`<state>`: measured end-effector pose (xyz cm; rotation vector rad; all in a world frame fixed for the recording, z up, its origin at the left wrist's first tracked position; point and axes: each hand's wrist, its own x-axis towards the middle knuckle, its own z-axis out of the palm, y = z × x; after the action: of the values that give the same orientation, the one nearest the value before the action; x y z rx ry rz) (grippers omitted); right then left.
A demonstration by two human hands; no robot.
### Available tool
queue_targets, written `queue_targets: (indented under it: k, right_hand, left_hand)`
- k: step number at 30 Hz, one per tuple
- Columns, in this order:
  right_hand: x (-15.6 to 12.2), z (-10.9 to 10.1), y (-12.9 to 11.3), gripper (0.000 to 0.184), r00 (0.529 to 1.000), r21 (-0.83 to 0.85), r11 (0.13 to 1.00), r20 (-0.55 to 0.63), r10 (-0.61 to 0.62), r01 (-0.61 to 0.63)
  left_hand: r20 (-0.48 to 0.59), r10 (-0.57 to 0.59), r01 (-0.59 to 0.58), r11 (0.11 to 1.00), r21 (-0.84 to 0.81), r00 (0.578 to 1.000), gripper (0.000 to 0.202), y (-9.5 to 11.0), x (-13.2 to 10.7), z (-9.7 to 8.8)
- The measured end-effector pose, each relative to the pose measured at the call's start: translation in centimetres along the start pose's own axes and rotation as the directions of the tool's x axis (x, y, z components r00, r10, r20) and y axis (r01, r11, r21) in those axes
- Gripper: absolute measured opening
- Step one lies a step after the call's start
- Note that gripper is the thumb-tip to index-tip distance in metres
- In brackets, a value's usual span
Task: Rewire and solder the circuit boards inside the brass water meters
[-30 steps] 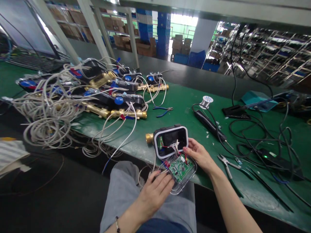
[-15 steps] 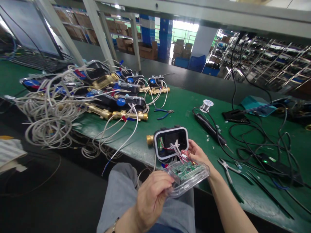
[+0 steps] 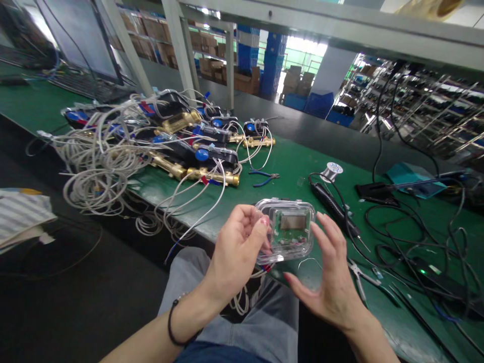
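A clear plastic cover (image 3: 305, 247) with a green circuit board (image 3: 282, 233) and a small display (image 3: 294, 222) inside lies face up over the meter's black housing, which is mostly hidden beneath it. My left hand (image 3: 234, 247) grips the cover's left end, thumb bent over the top. At its right end, my right hand (image 3: 333, 277) is spread, fingertips close to the rim and thumb apart below; whether they touch is unclear. White cables with red and blue tags (image 3: 267, 267) come out under the near edge.
Brass meters (image 3: 214, 175) with tangled white cables (image 3: 109, 166) pile up to the left. Blue-handled cutters (image 3: 263, 177), a solder spool (image 3: 331, 172), a soldering iron (image 3: 335, 209) and green-handled pliers (image 3: 372, 282) lie on the green mat. Black cords (image 3: 401, 242) sprawl at right.
The clear cover has been turned over and brought onto the black housing, hiding its inside and the wires. My right hand has moved from behind the housing to the cover's right side, fingers spread.
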<state>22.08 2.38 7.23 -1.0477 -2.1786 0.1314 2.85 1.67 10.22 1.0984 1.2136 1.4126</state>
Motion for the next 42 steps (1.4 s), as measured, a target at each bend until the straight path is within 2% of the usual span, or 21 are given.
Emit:
queue_targets:
  k: [3, 7, 9, 11, 13, 15, 18, 21, 23, 26, 28, 32, 37, 42]
  right_hand:
    - [1.5, 0.7, -0.9, 0.099, 0.989, -0.174, 0.974, 0.049, -0.136, 0.143]
    - [3.0, 1.6, 0.3, 0.1, 0.985, -0.177, 0.97, 0.063, -0.16, 0.169]
    - [3.2, 1.6, 1.1, 0.1, 0.993, -0.11, 0.987, 0.049, -0.111, 0.116]
    - [2.9, 1.4, 1.6, 0.103, 1.0, -0.032, 0.999, 0.006, -0.013, 0.013]
    - [2.4, 1.3, 1.8, 0.104, 0.996, 0.024, 0.996, -0.044, 0.081, -0.08]
    - [2.0, 1.1, 1.7, 0.104, 0.988, 0.05, 0.991, -0.085, 0.129, -0.125]
    - [1.8, 0.8, 1.4, 0.102, 0.989, 0.056, 0.991, -0.084, 0.123, -0.119]
    - [2.1, -0.1, 1.2, 0.097, 0.999, -0.016, 0.999, -0.006, 0.037, -0.037]
    - [2.6, -0.7, 0.9, 0.091, 0.99, -0.092, 0.993, 0.125, -0.063, 0.075]
    - [3.2, -1.1, 0.3, 0.081, 0.92, -0.17, 0.95, 0.343, -0.192, 0.262]
    - [3.5, -1.0, -0.2, 0.076, 0.879, -0.219, 0.912, 0.414, -0.235, 0.347]
    - [2.9, -0.6, -0.7, 0.069, 0.87, -0.312, 0.864, 0.428, -0.245, 0.396]
    - [1.2, -1.1, -0.9, 0.067, 0.884, -0.342, 0.844, 0.374, -0.281, 0.413]
    - [0.1, -1.3, -1.7, 0.052, 0.891, -0.364, 0.826, 0.322, -0.321, 0.429]
  left_hand:
    - [0.052, -0.026, 0.028, 0.999, -0.045, 0.998, 0.022, 0.2, 0.4, 0.5]
    - [0.162, -0.042, 0.052, 0.997, -0.057, 0.986, 0.025, -0.2, 0.1, 0.1]
    - [0.136, 0.03, -0.031, 0.999, 0.009, 0.99, 0.029, -0.9, 0.0, -0.6]
    - [0.001, 0.154, -0.152, 0.972, 0.177, 0.988, 0.032, -2.1, 0.2, -1.2]
    - [-0.096, 0.248, -0.202, 0.918, 0.341, 0.964, 0.038, -3.7, 0.8, -1.6]
    - [-0.069, 0.239, -0.195, 0.901, 0.388, 0.969, 0.043, -5.4, 1.5, -1.6]
    - [-0.013, 0.232, -0.212, 0.907, 0.364, 0.973, 0.04, -7.2, 2.1, -1.2]
    - [-0.029, 0.254, -0.23, 0.913, 0.337, 0.967, 0.037, -7.7, 2.0, -0.8]
    - [-0.025, 0.254, -0.234, 0.919, 0.317, 0.967, 0.037, -7.6, 1.8, -0.6]
    - [-0.004, 0.263, -0.25, 0.923, 0.291, 0.965, 0.036, -7.4, 1.6, -0.7]
    - [0.006, 0.274, -0.265, 0.922, 0.283, 0.962, 0.034, -7.5, 1.6, -0.8]
    - [0.009, 0.287, -0.278, 0.92, 0.275, 0.958, 0.032, -7.7, 1.6, -0.9]
    - [0.028, 0.294, -0.29, 0.917, 0.273, 0.955, 0.033, -8.3, 0.8, -0.5]
    - [0.037, 0.304, -0.303, 0.916, 0.262, 0.952, 0.035, -9.1, 0.1, -0.2]
